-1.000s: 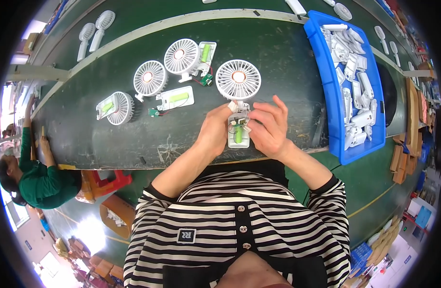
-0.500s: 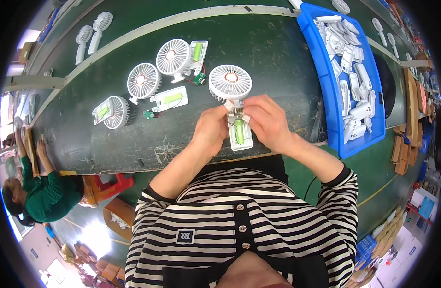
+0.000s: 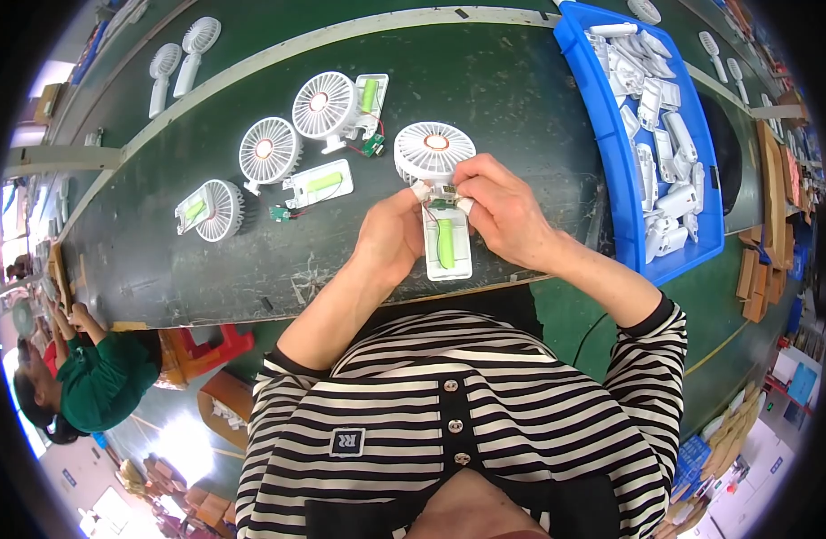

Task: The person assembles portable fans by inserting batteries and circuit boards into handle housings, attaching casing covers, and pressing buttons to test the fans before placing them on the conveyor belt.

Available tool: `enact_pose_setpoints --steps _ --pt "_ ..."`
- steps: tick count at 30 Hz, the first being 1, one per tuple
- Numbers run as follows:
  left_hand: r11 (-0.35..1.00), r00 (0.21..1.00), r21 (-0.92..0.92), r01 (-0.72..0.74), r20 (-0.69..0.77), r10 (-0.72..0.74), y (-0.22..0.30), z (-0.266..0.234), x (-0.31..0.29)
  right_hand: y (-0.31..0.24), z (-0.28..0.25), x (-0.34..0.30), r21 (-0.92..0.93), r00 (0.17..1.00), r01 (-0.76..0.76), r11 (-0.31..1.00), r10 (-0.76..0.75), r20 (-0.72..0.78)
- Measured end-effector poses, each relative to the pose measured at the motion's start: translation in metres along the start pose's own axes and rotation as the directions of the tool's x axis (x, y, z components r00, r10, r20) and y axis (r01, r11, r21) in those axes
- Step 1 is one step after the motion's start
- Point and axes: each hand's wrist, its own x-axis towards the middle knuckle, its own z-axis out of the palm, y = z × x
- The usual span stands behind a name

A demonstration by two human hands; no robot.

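A small white fan head [image 3: 435, 154] with a copper-coloured centre lies just beyond my hands. Between my fingertips, at the fan's neck, is a small green circuit board [image 3: 444, 199]. Below it, a white handle shell [image 3: 460, 266] holds a green battery [image 3: 446, 242], with thin wires running up to the board. My left hand [image 3: 390, 235] is closed, pinching the board's left side with a white-covered fingertip. From the right, my right hand [image 3: 507, 214] is pinched on the board's other side, also with white on a fingertip. The fingers partly hide the joint of board and neck.
Left of my hands lie more fan heads [image 3: 269, 151] and a shell with a battery [image 3: 321, 184] wired to a loose board [image 3: 280, 213]. A blue bin [image 3: 642, 260] of white shells stands on the right. Finished-looking fans [image 3: 164, 76] lie far left. A co-worker in green [image 3: 107, 382] sits left.
The fan head has shifted slightly right, and the shell has tilted a little. My right fingers have moved up closer over the fan's neck. The co-worker's arms have moved.
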Motion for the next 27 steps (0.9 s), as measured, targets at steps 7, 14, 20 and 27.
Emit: enact_pose_setpoints --steps 7,14,20,27 --pt "1.000 1.000 0.006 0.008 0.007 -0.008 0.001 -0.001 0.000 0.000 0.000 0.000 -0.007 0.999 -0.030 1.000 0.030 0.043" --pt "1.000 0.999 -0.006 0.020 -0.032 -0.021 -0.002 -0.004 0.003 0.000 0.000 -0.001 -0.058 0.997 -0.008 0.998 0.012 0.076" --pt "1.000 0.998 -0.002 0.029 -0.050 -0.029 -0.006 -0.011 0.005 0.002 0.006 -0.007 -0.174 0.996 0.055 0.983 -0.040 0.085" --pt "0.998 0.998 -0.059 0.028 -0.051 -0.031 -0.014 -0.021 0.007 0.000 0.008 -0.008 -0.285 0.972 0.200 0.937 -0.154 0.175"
